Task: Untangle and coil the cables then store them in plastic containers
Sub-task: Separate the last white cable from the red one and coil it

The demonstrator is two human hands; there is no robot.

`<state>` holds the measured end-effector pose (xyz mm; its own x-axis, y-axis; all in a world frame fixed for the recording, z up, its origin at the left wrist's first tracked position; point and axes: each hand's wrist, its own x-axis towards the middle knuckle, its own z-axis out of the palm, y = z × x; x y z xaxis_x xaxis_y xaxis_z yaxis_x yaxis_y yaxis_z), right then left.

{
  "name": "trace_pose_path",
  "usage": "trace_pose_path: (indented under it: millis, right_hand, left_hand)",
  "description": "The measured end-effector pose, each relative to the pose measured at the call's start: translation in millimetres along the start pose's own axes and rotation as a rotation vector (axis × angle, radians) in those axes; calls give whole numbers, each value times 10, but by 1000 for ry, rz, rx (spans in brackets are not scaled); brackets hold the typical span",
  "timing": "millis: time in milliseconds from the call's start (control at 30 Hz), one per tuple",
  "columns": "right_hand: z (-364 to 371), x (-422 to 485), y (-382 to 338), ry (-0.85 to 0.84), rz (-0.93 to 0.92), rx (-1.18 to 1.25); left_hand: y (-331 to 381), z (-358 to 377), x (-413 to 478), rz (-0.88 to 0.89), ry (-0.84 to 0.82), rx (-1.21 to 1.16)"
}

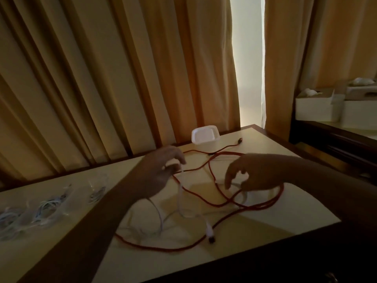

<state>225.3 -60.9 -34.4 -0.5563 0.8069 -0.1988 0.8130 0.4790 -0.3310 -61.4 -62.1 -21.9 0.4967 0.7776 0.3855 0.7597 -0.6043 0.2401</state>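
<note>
Left hand [159, 172] pinches white cable [180, 199]; right hand [257, 174] over red cable [255, 206], mid-table [289, 213].

On the counter [275, 217] there is one red cable [167, 250], one white cable [180, 193] and one white tub [205, 136]. Farther off, two white boxes [315, 108].

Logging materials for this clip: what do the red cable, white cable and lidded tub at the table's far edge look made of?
Red cable: probably a braided fabric sheath, matte with no glints; blur leaves it open. White cable: smooth plastic or rubber jacket, flat like a ribbon. Lidded tub: opaque white plastic, smooth, with a moulded recessed lid.
</note>
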Motion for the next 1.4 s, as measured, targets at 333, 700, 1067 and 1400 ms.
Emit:
trace_pose_path:
  millis: [333,700,1067,1400]
  right_hand:
    - [131,-140,232,11,-31,77]
    - [120,-239,100,393,-40,34]
    - [-126,-275,-6,704,-87,-50]
    - [-310,-472,-443,110,-149,1293]
  left_hand:
    - [-85,-98,433,-226,-206,507]
    - [986,373,137,-145,-229,-141]
    - [859,48,174,-189,-310,-103]
    - [762,-286,231,-313,217,-841]
